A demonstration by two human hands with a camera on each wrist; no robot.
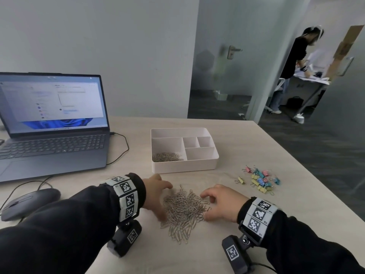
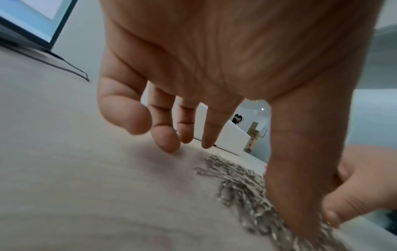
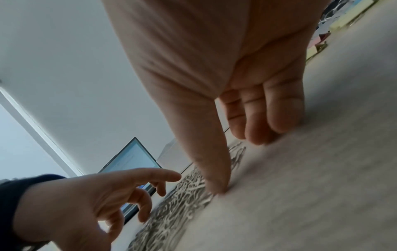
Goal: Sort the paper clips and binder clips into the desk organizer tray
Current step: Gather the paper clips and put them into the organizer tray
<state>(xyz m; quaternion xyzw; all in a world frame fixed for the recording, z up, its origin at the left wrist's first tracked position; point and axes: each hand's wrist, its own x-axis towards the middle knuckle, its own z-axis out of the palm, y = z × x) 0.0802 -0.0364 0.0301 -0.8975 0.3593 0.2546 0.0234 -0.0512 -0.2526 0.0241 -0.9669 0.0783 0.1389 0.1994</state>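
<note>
A loose pile of silver paper clips [image 1: 183, 210] lies on the tabletop [image 1: 266, 224] near the front edge, between the two hands. The left hand [image 1: 156, 194] is at the 9 o'clock side of the pile, with its fingers [image 2: 165, 141] spread and slightly bent; its thumb goes down into the clips, and it holds nothing. The right hand [image 1: 221, 204] is at the 3 o'clock side, also with relaxed fingers [image 3: 257, 129] whose tips are at the edge of the pile, and its thumb touches the clips; it does not pinch anything that I can see. At 12 o'clock from the pile stands the white desk organizer tray [image 1: 184, 165], just beyond the left fingertips. It has several compartments, and the big compartment at its front left already contains a small heap of paper clips [image 1: 166, 157]. At about 2 o'clock from the pile, well apart from the tray, a group of coloured binder clips [image 1: 259, 179] in pink, blue and yellow is scattered on the tabletop. At 10 o'clock an open laptop [image 1: 51, 123] stands with its screen on, and a dark mouse [image 1: 29, 202] lies in front of it at 9 o'clock. Far behind, at 1 o'clock, another person [image 1: 292, 70] stands at a table beyond a doorway.
</note>
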